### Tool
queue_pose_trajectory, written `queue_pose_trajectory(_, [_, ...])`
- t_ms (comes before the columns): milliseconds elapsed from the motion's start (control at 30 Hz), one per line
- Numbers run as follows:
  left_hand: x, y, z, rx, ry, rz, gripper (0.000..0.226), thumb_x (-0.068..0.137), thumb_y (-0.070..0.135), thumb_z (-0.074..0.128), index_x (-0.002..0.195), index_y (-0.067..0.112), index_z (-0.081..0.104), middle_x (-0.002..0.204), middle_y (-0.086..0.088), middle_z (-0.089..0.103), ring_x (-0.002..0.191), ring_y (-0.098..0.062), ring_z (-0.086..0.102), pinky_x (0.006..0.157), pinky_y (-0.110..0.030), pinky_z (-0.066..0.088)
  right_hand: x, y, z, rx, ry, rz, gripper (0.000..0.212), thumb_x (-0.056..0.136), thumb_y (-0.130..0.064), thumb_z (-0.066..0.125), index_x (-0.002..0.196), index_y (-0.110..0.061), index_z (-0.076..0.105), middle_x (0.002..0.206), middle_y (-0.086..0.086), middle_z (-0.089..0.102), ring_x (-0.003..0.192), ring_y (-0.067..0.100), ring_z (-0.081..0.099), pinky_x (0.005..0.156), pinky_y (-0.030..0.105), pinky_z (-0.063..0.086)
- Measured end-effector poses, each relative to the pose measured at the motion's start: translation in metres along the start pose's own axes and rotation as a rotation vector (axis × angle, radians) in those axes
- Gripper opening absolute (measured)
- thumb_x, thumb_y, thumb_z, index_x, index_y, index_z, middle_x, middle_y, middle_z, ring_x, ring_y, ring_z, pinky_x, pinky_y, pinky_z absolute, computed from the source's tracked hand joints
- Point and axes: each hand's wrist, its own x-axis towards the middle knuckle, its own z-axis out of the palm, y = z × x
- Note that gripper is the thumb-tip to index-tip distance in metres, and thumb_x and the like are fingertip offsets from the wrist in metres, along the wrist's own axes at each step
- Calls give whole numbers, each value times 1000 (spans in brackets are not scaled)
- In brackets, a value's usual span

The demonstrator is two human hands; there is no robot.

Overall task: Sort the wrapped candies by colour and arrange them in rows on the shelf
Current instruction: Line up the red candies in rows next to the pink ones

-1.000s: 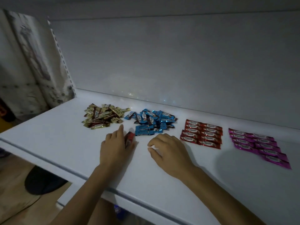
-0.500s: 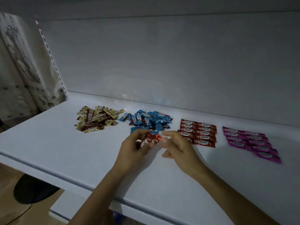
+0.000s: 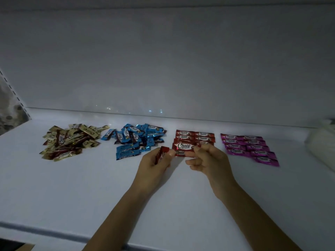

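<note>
Close beside the red rows [image 3: 194,137], red candies [image 3: 161,154] in both hands [image 3: 153,164].

Heaps [image 3: 72,142] left, rowed candies [image 3: 194,140] right, all on shelf [image 3: 72,196].

Near half of the shelf [image 3: 72,187]: bare, you pass freely side to side. Farther back, gold pile [image 3: 70,142], blue pile [image 3: 135,141], red rows [image 3: 203,138] and pink rows [image 3: 248,147] stand abreast, narrow lanes between. Back wall [image 3: 163,69] closes behind them. White bundle [image 3: 320,147] blocks your far right. Left hand [image 3: 154,165] and right hand [image 3: 211,160] crowd the red rows' front.
</note>
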Motion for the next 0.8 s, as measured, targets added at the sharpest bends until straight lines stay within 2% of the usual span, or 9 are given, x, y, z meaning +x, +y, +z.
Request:
queue_pose_trajectory(167, [-3, 6, 2, -23, 21, 22, 22, 93, 14, 58, 72, 12, 62, 47, 16, 53, 43, 2, 43, 46, -7, 32, -5, 7, 2, -153, -37, -74, 6, 91, -11, 59, 87, -15, 61, 82, 6, 74, 59, 14, 68, 51, 20, 52])
queue_pose_trajectory(233, [-4, 6, 2, -20, 36, 6, 22, 93, 12, 59, 71, 10, 62, 44, 17, 53, 40, 2, 43, 45, -7, 31, -4, 13, 1, -343, 43, -200, 13, 87, -16, 66, 95, -23, 58, 94, -5, 71, 73, 4, 67, 59, 13, 50])
queue_pose_trajectory(300, [-3, 5, 2, -14, 45, 2, 22, 92, 13, 60, 70, 9, 62, 42, 16, 52, 39, 2, 43, 44, -7, 30, -5, 17, -2, -554, 71, -332, 38, 81, -22, 74, 112, -31, 54, 105, -21, 61, 92, -5, 60, 73, 6, 46])
queue_pose_trajectory(367, [-3, 5, 2, -25, 34, 5, 23, 91, 11, 61, 68, 10, 62, 42, 16, 52, 39, 1, 43, 44, -7, 30, -6, 21, -4, -707, -2, -426, 46, 78, -26, 76, 119, -28, 57, 109, -19, 59, 100, -3, 56, 85, 12, 45])
queue_pose_trajectory(400, [-4, 5, 2, -30, 25, 10, 23, 91, 10, 60, 68, 11, 62, 43, 15, 52, 39, 1, 44, 44, -6, 31, -6, 22, -4, -788, -33, -458, 43, 78, -29, 75, 118, -25, 61, 109, -15, 61, 100, 1, 57, 88, 21, 48])
queue_pose_trajectory(500, [-4, 4, 3, -27, 55, 25, 17, 94, 17, 56, 79, 13, 64, 55, 13, 59, 45, 2, 47, 47, -7, 34, -2, 21, -6, -950, -4, -494, 37, 80, -34, 72, 115, -21, 67, 108, -6, 67, 99, 11, 61, 88, 38, 50])
queue_pose_trajectory(600, [1, -3, 2, -125, 167, -40, 13, 99, 17, 46, 101, 13, 58, 77, -3, 62, 51, 2, 46, 49, -9, 38, 5, 25, -9, -1141, 34, -508, 43, 81, -37, 72, 120, -20, 64, 116, -1, 62, 109, 17, 56, 94, 38, 44])
queue_pose_trajectory(733, [3, -5, 2, -169, 208, -103, 10, 101, 16, 41, 101, 20, 50, 88, -13, 63, 61, -6, 49, 55, -10, 42, 2, 33, -7, -1224, 14, -655, 39, 77, -25, 77, 114, -17, 67, 108, 1, 66, 101, 22, 61, 84, 35, 44])
queue_pose_trajectory(800, [2, -6, 2, -149, 218, -85, 9, 101, 18, 43, 99, 21, 51, 90, -8, 66, 65, -8, 52, 60, -13, 45, -5, 36, -5, -1268, -38, -740, 32, 78, -24, 75, 109, -20, 67, 102, -4, 69, 94, 17, 63, 79, 29, 44])
